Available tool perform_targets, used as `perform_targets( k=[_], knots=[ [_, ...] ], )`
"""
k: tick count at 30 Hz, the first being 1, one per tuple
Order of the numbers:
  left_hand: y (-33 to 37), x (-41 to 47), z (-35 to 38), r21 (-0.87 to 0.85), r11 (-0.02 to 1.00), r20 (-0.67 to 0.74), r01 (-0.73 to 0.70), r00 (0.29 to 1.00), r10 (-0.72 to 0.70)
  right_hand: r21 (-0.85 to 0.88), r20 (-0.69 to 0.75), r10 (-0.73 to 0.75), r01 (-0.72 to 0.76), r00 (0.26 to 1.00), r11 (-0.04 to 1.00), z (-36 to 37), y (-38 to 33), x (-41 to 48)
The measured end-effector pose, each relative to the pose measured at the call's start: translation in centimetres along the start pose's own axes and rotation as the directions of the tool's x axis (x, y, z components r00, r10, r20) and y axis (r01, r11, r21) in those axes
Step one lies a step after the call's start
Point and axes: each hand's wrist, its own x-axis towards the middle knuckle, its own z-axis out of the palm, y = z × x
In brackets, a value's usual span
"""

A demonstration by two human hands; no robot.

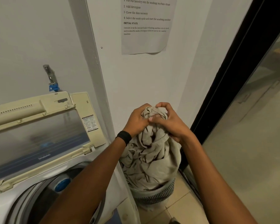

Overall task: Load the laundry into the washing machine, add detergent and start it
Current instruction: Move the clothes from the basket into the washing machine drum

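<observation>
- Washing machine (pixel 3 205): lid raised, drum open.
- Left hand (pixel 136 121), right hand (pixel 171 124): 2 fists clench the bunched top of the laundry (pixel 152 157) — its tail lies in the basket (pixel 153 195).
- Handling: soft, limp, likely light; gather trailing folds before lifting across.

**Beige, cream and flashes of blue**

Beige laundry (pixel 152 151) with thin dark lines, and below it a grey, slit-patterned basket (pixel 153 194). Yellowed cream lid (pixel 44 104) on the white washing machine (pixel 0 206). Blue tap connector (pixel 54 88), blue disc (pixel 62 185). Black wristband (pixel 124 136).
</observation>
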Motion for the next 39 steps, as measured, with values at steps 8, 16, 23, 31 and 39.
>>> perform_targets(
  k=[8, 16, 23, 31, 39],
  knots=[
    [-1.4, 0.5, -0.2, 0.420, 0.897, -0.058, -0.140, 0.982, 0.181, -0.441, -0.378, -0.242, 0.056, 0.894, 0.896, 1.1, 4.2, -1.9],
    [1.1, 2.6, -0.7, 0.260, 0.964, -0.431, -0.049, 0.888, 0.162, -0.365, -0.307, 0.207, -0.316, 0.929, 0.876, 1.8, 11.4, -2.4],
    [0.5, 3.0, -3.4, 0.206, 0.974, -0.591, 0.094, 0.805, 0.047, 0.475, -0.143, 0.461, -0.348, 0.876, 0.808, 2.1, 11.9, -3.7],
    [-0.8, 1.8, -5.7, 0.224, 0.962, -0.667, 0.156, 0.745, 0.035, -0.775, -0.250, 0.203, -0.322, 0.947, 0.544, -8.7, -1.5, -1.9],
    [1.0, 1.8, -2.8, 0.070, 0.996, -0.607, -0.063, 0.789, 0.092, -0.759, -0.199, -0.364, 0.092, 0.910, 0.644, -4.7, -11.8, 4.1]
  ],
)
